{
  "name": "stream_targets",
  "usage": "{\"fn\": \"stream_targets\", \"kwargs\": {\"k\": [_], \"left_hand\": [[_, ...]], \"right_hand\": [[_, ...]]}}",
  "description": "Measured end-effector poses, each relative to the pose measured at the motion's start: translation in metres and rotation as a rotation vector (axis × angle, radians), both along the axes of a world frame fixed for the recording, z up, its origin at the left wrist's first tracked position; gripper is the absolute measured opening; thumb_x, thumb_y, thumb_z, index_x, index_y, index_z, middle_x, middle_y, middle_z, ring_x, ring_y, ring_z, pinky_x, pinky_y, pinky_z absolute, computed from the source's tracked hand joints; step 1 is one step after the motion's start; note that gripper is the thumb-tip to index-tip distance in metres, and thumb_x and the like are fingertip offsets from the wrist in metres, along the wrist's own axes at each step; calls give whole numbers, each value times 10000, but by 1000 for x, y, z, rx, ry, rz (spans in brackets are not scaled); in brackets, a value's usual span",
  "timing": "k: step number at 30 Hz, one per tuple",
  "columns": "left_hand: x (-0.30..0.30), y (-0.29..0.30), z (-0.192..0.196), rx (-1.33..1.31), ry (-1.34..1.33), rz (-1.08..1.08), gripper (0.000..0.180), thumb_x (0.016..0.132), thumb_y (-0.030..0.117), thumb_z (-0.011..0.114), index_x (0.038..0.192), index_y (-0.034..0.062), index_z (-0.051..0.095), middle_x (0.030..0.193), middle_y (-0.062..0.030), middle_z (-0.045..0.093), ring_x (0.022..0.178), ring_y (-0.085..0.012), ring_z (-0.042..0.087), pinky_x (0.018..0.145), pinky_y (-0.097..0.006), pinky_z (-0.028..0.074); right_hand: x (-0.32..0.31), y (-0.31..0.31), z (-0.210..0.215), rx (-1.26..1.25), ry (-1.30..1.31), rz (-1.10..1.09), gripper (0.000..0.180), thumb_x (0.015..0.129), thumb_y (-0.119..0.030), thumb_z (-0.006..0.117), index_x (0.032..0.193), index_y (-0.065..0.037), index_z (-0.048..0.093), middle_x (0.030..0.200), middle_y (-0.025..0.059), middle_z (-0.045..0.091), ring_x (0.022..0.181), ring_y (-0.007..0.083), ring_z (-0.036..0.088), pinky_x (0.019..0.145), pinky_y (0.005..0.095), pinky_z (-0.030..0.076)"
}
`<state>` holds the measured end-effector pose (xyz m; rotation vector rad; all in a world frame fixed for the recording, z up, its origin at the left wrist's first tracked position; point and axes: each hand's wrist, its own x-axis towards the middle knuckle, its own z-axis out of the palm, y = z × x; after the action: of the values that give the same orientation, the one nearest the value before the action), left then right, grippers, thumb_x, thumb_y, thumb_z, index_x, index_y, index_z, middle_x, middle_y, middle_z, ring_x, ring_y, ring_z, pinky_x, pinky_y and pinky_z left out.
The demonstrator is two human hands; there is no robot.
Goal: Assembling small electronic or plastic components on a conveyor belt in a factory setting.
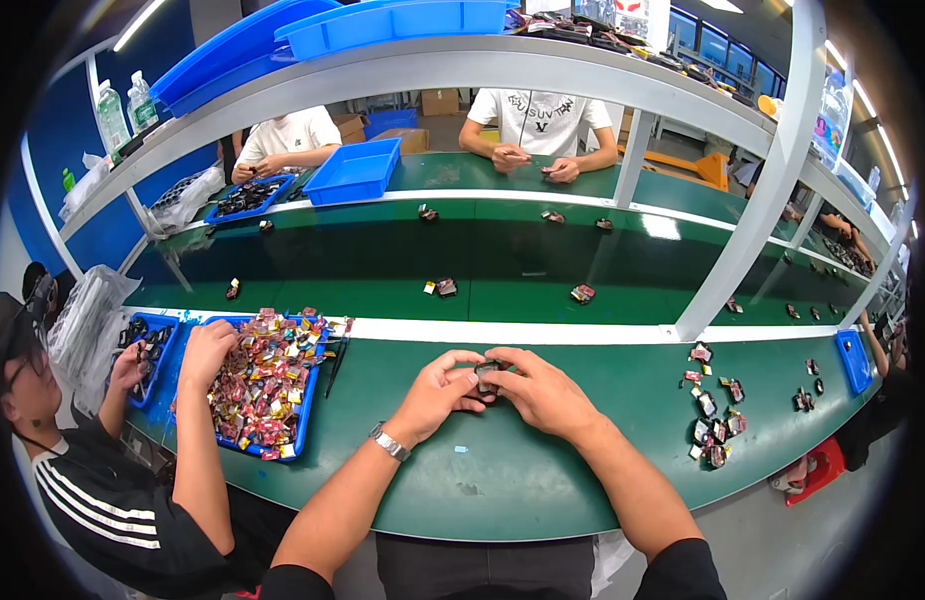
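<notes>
**Inspector A:** Firstly, the item in hand: a small dark part (pixel 487 378), held just above the near green bench (pixel 542 480), about the middle of its width. Both hands meet on it.

**Inspector B:** Grip condition?

**Inspector A:** The left hand (pixel 437 390) has its fingers closed on the part's left side; the right hand (pixel 542 393) is clamped on its right side, fingers curled over the top. The part is mostly covered, so its detail cannot be made out. A metal wristwatch (pixel 389 442) sits on the left wrist.

**Inspector B:** Surroundings on the near bench?

**Inspector A:** To the right, well apart from the hands, lies a loose cluster of small dark and red parts (pixel 712 420). To the left stands a blue tray (pixel 307 400) heaped with red and yellow pieces; a co-worker's hand (pixel 207 350) rests on its far left edge.

**Inspector B:** Further out?

**Inspector A:** Beyond a white strip runs a green conveyor belt (pixel 382 260) carrying scattered small parts. On the far side, two people in white shirts sit at another green bench, with an empty blue bin (pixel 354 172) between them. Overhead, a grey shelf (pixel 462 65) bears blue trays.
</notes>
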<state>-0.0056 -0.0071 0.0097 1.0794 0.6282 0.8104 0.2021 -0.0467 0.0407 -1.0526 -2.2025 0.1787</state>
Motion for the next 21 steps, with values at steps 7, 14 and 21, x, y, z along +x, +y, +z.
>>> {"fn": "stream_targets", "kwargs": {"k": [7,14,21], "left_hand": [[6,-1,0,82,75,-13,322,999,62,469,1316,6,487,1120,-140,640,949,-184,664,805,-282,579],[2,-3,3,119,45,-95,377,949,-3,523,1321,-1,463,1144,-143,619,995,-205,655,870,-314,563],[1,-1,3,118,65,-122,374,942,-19,525,1309,6,460,1136,-131,618,984,-192,648,877,-310,557]], "right_hand": [[3,2,6,45,-57,4,156,789,-85,710,938,-99,668,1244,85,555,1115,286,559,885,396,501],[0,4,-3,-36,55,-29,82,804,-97,705,885,-96,691,1254,79,557,1156,280,535,923,388,484],[0,0,-3,-133,107,8,102,816,-113,712,914,-85,704,1256,75,568,1161,281,534,918,379,493]]}}
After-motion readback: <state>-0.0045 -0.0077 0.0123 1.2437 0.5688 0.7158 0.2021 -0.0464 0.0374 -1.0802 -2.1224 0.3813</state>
